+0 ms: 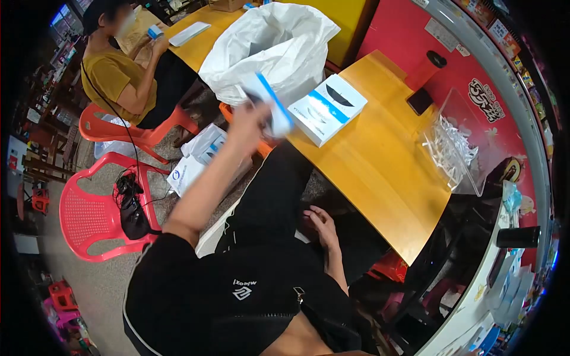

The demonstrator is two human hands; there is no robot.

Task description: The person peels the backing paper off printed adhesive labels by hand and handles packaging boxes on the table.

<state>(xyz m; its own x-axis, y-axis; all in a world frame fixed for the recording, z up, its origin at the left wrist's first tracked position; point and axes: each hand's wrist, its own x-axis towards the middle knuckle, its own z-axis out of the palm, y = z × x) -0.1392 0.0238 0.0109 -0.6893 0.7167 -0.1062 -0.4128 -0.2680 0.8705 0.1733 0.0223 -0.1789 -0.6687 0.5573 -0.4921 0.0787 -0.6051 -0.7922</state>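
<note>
My left hand [246, 126] is wrapped round a white and blue box [278, 113], blurred by motion, in front of a large white sack [270, 47]. To its right, a white box with a blue band [328, 109] lies on the corner of the yellow table [380, 160]. My right hand [322, 224] is low, beside my leg and below the table edge, with its fingers apart and nothing visible in it.
A clear bin of white strips [454, 154] and a dark phone [420, 101] are at the table's right. A co-worker [122, 77] sits at the upper left, holding a small box. A pink chair [98, 213] stands left, near a white bag [193, 172].
</note>
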